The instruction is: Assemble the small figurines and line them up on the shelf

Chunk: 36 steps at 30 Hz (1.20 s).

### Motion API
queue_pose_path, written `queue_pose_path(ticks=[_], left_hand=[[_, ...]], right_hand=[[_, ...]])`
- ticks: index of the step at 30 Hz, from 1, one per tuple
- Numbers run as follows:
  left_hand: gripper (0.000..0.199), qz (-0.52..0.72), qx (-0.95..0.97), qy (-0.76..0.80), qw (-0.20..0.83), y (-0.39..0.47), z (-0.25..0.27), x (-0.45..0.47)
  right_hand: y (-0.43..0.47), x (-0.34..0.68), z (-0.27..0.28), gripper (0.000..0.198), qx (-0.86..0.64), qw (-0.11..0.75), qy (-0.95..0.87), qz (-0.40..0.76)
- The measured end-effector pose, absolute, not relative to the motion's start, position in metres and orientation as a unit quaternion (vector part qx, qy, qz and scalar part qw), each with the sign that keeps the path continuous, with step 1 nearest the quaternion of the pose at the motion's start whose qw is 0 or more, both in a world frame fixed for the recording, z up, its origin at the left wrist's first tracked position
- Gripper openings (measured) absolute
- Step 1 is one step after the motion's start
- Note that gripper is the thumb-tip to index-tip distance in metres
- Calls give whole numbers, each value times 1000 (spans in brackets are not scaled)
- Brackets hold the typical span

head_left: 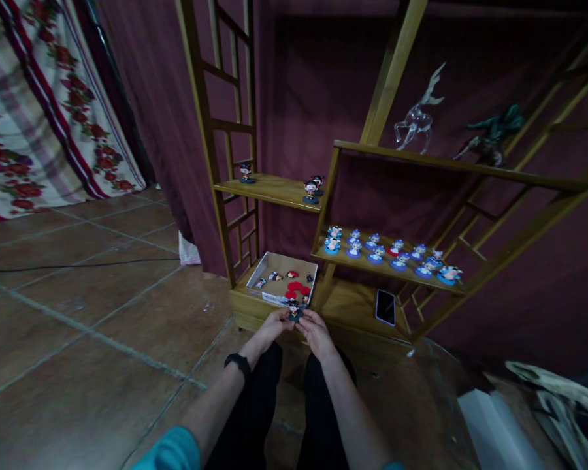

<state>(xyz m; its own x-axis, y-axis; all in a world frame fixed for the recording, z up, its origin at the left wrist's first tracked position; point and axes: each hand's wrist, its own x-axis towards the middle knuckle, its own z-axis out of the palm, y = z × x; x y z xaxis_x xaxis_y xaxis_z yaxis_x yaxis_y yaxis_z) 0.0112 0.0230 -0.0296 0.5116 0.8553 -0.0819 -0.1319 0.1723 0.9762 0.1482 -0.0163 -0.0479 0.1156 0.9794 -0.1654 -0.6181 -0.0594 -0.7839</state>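
A small black-haired figurine (294, 309) on a dark base is held between both hands, just in front of the box. My left hand (273, 326) pinches its left side, and my right hand (315, 329) grips the right side of the base. Behind it, a shallow cardboard box (262, 264) on the bottom board holds several figurines and some red round bases (298, 287). On the upper left shelf (274, 190), one dark figurine (245, 172) stands at the left and two (311, 190) stand close together at the right end.
Blue and purple figurines (376, 253) line the right-hand shelf in two rows. A phone (385, 307) lies on the bottom board. A clear deer ornament (416, 124) and a dark green sculpture (494, 134) stand higher up. A white box (497, 427) is on the floor at right.
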Motion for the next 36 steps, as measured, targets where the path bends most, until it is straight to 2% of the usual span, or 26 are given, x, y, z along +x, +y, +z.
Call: queue_pose_path(ticks=[7, 18, 36], left_hand=[[42, 343, 503, 319, 726, 23, -27, 9], [37, 350, 516, 312, 717, 20, -22, 7], [42, 329, 493, 298, 748, 18, -18, 6]], right_hand=[[-15, 148, -52, 31, -389, 645, -233, 615], [-17, 147, -48, 32, -399, 635, -231, 620], [-23, 146, -39, 29, -413, 635, -226, 612]])
